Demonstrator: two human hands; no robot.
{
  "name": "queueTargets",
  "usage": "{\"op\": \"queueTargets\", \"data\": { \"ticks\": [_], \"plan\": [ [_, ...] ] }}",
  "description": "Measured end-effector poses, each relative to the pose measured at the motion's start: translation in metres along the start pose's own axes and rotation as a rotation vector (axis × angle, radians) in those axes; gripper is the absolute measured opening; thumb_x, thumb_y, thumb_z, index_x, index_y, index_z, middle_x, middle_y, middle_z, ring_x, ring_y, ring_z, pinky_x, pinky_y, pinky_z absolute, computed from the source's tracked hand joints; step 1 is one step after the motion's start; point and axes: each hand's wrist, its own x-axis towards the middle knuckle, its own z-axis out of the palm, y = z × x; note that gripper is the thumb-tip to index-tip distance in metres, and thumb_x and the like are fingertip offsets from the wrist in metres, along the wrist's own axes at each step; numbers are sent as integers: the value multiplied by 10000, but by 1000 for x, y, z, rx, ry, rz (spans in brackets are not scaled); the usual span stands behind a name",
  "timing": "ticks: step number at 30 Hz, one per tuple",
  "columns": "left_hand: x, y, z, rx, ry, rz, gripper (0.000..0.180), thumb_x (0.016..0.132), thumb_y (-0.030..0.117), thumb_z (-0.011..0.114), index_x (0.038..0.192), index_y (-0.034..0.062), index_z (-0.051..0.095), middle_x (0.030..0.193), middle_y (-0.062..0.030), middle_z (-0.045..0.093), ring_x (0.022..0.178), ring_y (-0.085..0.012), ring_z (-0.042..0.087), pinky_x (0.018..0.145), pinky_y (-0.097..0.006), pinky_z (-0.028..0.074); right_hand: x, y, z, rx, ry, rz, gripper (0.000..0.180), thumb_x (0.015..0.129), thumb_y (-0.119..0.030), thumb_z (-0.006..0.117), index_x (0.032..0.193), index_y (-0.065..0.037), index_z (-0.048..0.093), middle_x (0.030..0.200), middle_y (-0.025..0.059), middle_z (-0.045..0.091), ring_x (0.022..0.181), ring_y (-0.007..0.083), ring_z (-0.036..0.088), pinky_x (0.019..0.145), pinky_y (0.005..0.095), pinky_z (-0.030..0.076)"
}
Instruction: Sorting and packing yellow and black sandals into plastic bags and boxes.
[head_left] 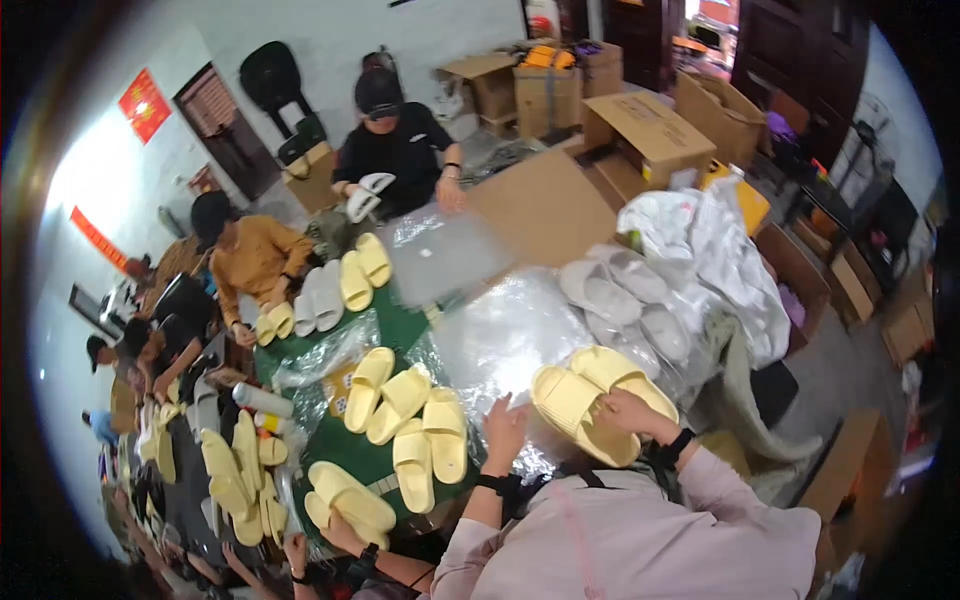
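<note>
We see a pair of pale yellow foam slides [590,395], thick-soled and moulded in one piece with a broad strap across the instep. The two lie side by side and touching, tilted so that their long axes run from upper right to lower left. The nearer slide shows its smooth footbed and rounded rim; the farther one shows its strap, partly hidden at the right end. Beneath them we find a clear plastic bag [500,340], crinkled and glossy, spread flat on the bench. The pair lies at the bag's right edge, well apart from the other yellow slides to the left.
</note>
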Motion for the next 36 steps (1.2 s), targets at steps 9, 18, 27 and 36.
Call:
{"op": "queueTargets", "data": {
  "ticks": [9,18,27,36],
  "plan": [
    [-24,-66,65,274,-175,-49,515,767,375,623,1222,147,547,1372,-336,236,1206,-439,377,961,-474,362,-42,4,-62,241,-386,200,395,885,-345,500,1008,21,584,780,105,603,721,160,527,671,306,435],
    [-9,-49,51,488,-223,-128,435,796,279,555,1213,156,538,1245,-200,432,1025,-359,525,857,-442,420,-35,9,-46,449,-455,50,403,883,-329,546,1120,-5,572,966,80,643,870,134,550,788,264,421],
    [-22,-64,52,634,-207,-170,349,876,329,439,1206,230,491,974,-124,554,899,-290,558,776,-443,404,8,-17,-19,300,-579,-18,406,892,-335,512,1095,11,576,976,82,646,842,155,546,777,274,420],
    [-29,-59,41,505,60,59,147,821,241,504,853,139,606,835,-86,601,814,-309,583,735,-425,434,8,-4,-4,301,-565,37,444,897,-360,512,1152,0,553,1070,87,618,950,161,533,843,271,403]
  ]
}}
